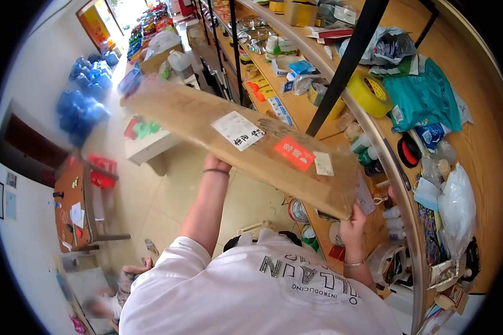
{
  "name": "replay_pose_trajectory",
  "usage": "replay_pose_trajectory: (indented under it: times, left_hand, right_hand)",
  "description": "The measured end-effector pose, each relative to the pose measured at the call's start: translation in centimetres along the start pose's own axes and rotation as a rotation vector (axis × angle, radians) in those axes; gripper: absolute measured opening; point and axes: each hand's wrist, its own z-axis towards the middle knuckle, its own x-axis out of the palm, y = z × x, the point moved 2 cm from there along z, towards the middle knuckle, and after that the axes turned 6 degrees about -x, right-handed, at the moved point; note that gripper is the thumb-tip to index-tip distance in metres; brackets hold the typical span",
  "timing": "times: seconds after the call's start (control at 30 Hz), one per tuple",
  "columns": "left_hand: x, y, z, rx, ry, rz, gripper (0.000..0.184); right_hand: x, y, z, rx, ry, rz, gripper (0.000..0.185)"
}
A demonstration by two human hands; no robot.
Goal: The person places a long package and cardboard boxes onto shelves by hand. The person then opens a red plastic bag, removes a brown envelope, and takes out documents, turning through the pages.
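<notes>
A long brown cardboard box (201, 125), wrapped in clear tape, slants across the view from upper left to lower right. On its side are a white label with handwriting, a red sticker and a small pale sticker. My left hand (218, 163) supports the box's lower edge near the middle, its fingers mostly hidden behind the cardboard. At the box's lower right corner, my right hand (353, 225) is closed on the edge.
Wooden shelves (299, 103) with a metal edge and black posts hold bags, bottles and yellow tape (369, 94). At left are a brown table (72, 204), a red stool (102, 171) and blue bottles (86, 92). A person (117, 290) is at lower left.
</notes>
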Motion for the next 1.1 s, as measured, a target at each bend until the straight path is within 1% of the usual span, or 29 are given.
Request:
replay_pose_trajectory:
  times: [0.03, 0.07, 0.13, 0.17, 0.23, 0.27, 0.33, 0.37, 0.4, 0.47, 0.5, 0.53, 0.6, 0.67, 0.73, 0.77, 0.83, 0.87, 0.93, 0.97, 1.03, 1.07, 1.1]
  left_hand:
    - [0.1, 0.0, -0.1, -0.009, 0.001, 0.049, 0.037]
    - [0.1, -0.1, -0.2, -0.015, 0.012, 0.066, 0.037]
    - [0.4, -0.4, -0.4, -0.010, 0.047, 0.068, 0.037]
    - [0.6, -0.5, -0.4, -0.007, 0.066, 0.065, 0.037]
    - [0.8, -0.4, -0.4, -0.010, 0.104, 0.045, 0.037]
    - [0.8, -0.4, -0.4, -0.008, 0.122, 0.043, 0.037]
    - [0.7, -0.4, -0.4, -0.010, 0.160, 0.041, 0.038]
    - [0.7, -0.3, -0.3, -0.012, 0.181, 0.039, 0.038]
    - [0.6, -0.2, -0.3, -0.016, 0.203, 0.033, 0.038]
    - [0.2, 0.0, -0.4, -0.013, 0.239, 0.027, 0.038]
    - [0.1, -0.1, -0.5, -0.014, 0.270, 0.018, 0.038]
    - [0.1, -0.2, -0.4, -0.019, 0.290, 0.007, 0.038]
    - [0.0, -0.2, -0.5, -0.021, 0.332, -0.012, 0.039]
    - [-0.2, -0.4, -0.5, -0.024, 0.357, -0.024, 0.039]
    - [-0.4, -0.5, -0.4, -0.028, 0.381, -0.034, 0.039]
    - [-0.5, -0.6, -0.4, -0.031, 0.395, -0.034, 0.040]
    - [-0.8, -0.7, -0.4, -0.035, 0.421, -0.046, 0.040]
    - [-0.9, -0.8, -0.4, -0.040, 0.430, -0.050, 0.040]
    - [-1.5, -1.2, -0.5, -0.044, 0.460, -0.059, 0.040]
    - [-1.7, -1.6, -0.6, -0.047, 0.488, -0.057, 0.041]
    - [-1.5, -2.1, -1.1, -0.075, 0.546, -0.059, 0.041]
    - [-1.5, -2.1, -1.4, -0.074, 0.546, -0.057, 0.041]
    - [-0.5, -1.8, -2.3, -0.050, 0.400, -0.054, 0.038]
  right_hand:
    - [-0.1, 0.2, -0.1, -0.109, 0.178, -0.141, 0.037]
    - [-0.2, 0.4, -0.2, -0.111, 0.174, -0.145, 0.037]
    - [-0.2, 0.5, -0.6, 0.151, 0.236, 0.068, 0.031]
    - [-0.4, 1.2, -0.5, 0.150, 0.231, 0.070, 0.031]
    - [-0.4, 2.8, -0.5, 0.131, 0.470, -0.068, 0.026]
    - [0.0, 2.6, -0.7, 0.132, 0.467, -0.068, 0.026]
    - [1.5, 1.6, -1.5, 0.067, 0.373, 0.216, 0.025]
    - [2.0, 1.0, -1.7, 0.211, 0.249, 0.491, 0.020]
    - [2.4, 1.2, -1.6, 0.210, 0.241, 0.490, 0.020]
    - [2.7, 1.0, -1.6, 0.564, -0.037, 0.760, 0.020]
    - [2.5, -1.1, -2.3, 0.537, 0.047, 0.724, 0.022]
    - [2.5, -2.4, -2.9, 0.530, 0.038, 0.721, 0.022]
    - [2.5, -4.4, -4.0, 0.607, 0.085, 0.546, 0.024]
    - [2.5, -5.2, -4.3, 0.598, 0.063, 0.507, 0.027]
    - [2.0, -6.3, -4.2, 0.517, 0.058, 0.236, 0.026]
    - [1.9, -6.7, -4.2, 0.518, 0.053, 0.238, 0.026]
    - [1.2, -6.9, -4.2, 0.405, 0.102, 0.051, 0.023]
    - [1.0, -7.0, -4.2, 0.408, 0.101, 0.049, 0.023]
    - [0.8, -6.9, -4.3, 0.499, 0.119, 0.143, 0.020]
    - [0.8, -6.6, -4.1, 0.501, 0.120, 0.146, 0.020]
    - [0.5, -5.0, -3.1, 0.543, 0.137, 0.265, 0.021]
    - [0.0, -4.8, -3.0, 0.543, 0.138, 0.267, 0.021]
    - [-0.7, -4.8, -3.0, 0.581, 0.201, 0.367, 0.027]
